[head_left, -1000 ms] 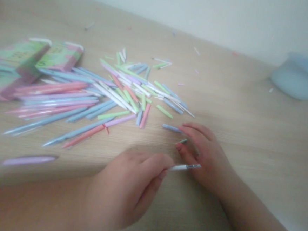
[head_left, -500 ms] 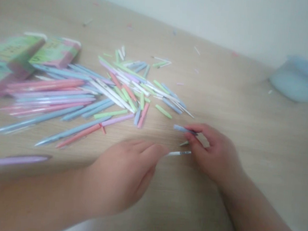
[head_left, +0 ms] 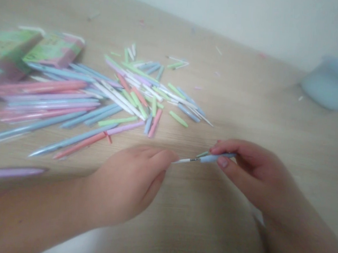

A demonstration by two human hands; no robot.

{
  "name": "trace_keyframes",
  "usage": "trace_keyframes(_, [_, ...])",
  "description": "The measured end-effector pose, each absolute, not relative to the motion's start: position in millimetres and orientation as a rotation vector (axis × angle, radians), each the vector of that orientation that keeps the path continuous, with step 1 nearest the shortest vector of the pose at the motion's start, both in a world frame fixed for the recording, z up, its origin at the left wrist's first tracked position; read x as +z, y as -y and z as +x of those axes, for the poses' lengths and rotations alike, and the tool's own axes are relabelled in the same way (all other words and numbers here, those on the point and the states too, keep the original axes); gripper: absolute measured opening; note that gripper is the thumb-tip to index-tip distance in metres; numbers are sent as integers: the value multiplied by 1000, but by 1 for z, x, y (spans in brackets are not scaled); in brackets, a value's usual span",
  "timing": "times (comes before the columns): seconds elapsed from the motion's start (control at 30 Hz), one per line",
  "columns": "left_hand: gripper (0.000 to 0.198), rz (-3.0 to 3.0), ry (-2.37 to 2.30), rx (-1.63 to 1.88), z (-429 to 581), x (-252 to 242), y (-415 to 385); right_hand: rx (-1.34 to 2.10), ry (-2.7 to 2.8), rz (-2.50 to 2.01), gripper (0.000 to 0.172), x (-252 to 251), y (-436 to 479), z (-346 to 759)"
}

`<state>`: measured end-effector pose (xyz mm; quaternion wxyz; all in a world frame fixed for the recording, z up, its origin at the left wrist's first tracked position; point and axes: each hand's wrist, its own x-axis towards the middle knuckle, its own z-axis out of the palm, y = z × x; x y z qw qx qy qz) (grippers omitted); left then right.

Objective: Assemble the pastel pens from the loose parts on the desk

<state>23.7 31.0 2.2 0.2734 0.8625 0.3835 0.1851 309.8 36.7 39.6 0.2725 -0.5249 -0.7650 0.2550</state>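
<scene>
Blue tube (head_left: 210, 158) swings into line with the white stick (head_left: 182, 161), fingers clamped on both: right hand (head_left: 260, 173) the tube, left hand (head_left: 133, 182) the stick!

Pale wood-grain tabletop (head_left: 273, 122), plain whitish wall (head_left: 251, 20) along its far edge, soft light

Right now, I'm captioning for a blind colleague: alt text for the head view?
The left hand holds a thin white rod pointing at a blue tube in the right hand, over a table strewn with pastel tubes.
</scene>
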Motion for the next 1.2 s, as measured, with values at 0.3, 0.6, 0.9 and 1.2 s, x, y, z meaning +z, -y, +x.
trace_keyframes(0.3, [40, 2422, -1065, 567, 25, -6, -28, 715, 2299, -1193, 19, 25, -33, 302])
trace_keyframes(0.6, [71, 2469, -1047, 614, 23, -6, -21, 441, 2427, -1012, 18, 21, -26, 281])
trace_keyframes(0.9, [78, 2498, -1001, 570, 23, -8, -23, 558, 2413, -1052, 15, 21, -24, 272])
trace_keyframes(1.2, [53, 2452, -978, 590, 23, -4, -24, 697, 2313, -1119, 13, 20, -22, 267])
